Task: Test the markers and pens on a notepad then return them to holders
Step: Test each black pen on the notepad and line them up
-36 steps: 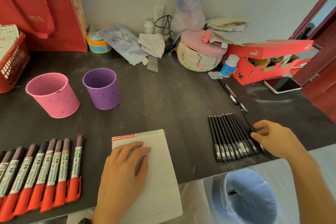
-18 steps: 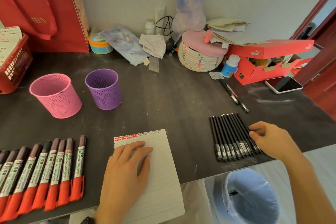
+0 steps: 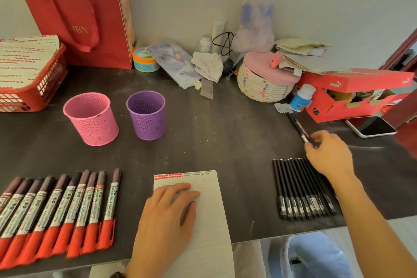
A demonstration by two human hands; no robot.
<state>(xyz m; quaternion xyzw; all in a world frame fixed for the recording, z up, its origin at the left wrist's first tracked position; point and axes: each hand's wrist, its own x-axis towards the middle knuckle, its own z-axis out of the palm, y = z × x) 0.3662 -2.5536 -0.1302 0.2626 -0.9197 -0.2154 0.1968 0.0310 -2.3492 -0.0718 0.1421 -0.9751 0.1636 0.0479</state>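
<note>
one dark table (image 3: pixel 225 137). one notepad (image 3: pixel 214 221) lies at 6 o'clock over its near edge, with the left hand (image 3: pixel 167 216) flat on it, fingers straight and close together. about ten red-ended markers (image 3: pixel 67 210) sit in a row at 8 o'clock, the leftmost cut by the frame. about ten black pens (image 3: pixel 297 187) lie side by side at 4 o'clock. two holders stand at 10 o'clock, a pink holder (image 3: pixel 90 119) and a purple holder (image 3: pixel 146 115), apart. one loose pen (image 3: pixel 299 125) lies at 2 o'clock. the right hand (image 3: pixel 329 156) curls its fingers at the pen's near end; whether they pinch or only touch, i cannot tell.
</note>
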